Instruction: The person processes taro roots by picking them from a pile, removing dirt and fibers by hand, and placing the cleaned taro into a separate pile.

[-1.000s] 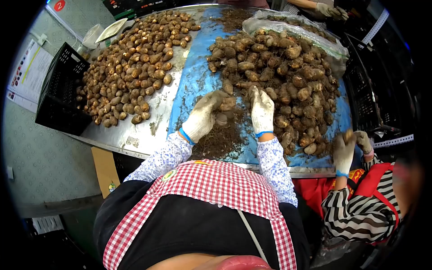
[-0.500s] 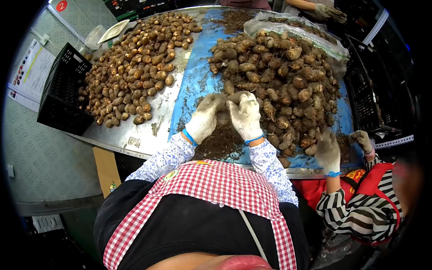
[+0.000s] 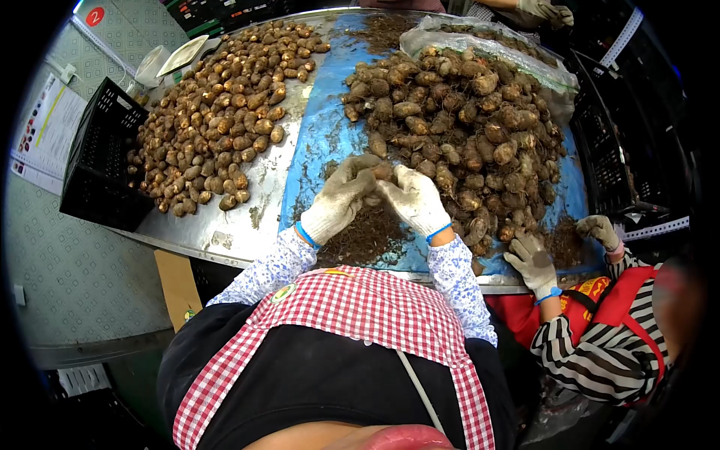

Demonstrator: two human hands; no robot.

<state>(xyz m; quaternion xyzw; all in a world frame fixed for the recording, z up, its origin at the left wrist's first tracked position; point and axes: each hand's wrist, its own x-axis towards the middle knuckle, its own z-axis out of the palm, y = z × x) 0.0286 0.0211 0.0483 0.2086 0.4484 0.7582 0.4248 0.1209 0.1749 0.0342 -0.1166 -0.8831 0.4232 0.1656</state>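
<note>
In the head view, the gloved left hand (image 3: 336, 199) curls its fingers round a brown root (image 3: 383, 172), which sits between the two hands above the blue sheet (image 3: 307, 157). The gloved right hand (image 3: 417, 201) meets it from the other side with bent fingers; I cannot tell whether they pinch it. Loose dirt (image 3: 364, 238) lies below both hands. To their right is a heap of hairy roots (image 3: 469, 135); to the left, a pile of roots (image 3: 214, 124) covers bare metal table (image 3: 259, 199) beside a black crate (image 3: 101, 165). A co-worker's gloved hand (image 3: 534, 262) is at the heap's near edge.
</note>
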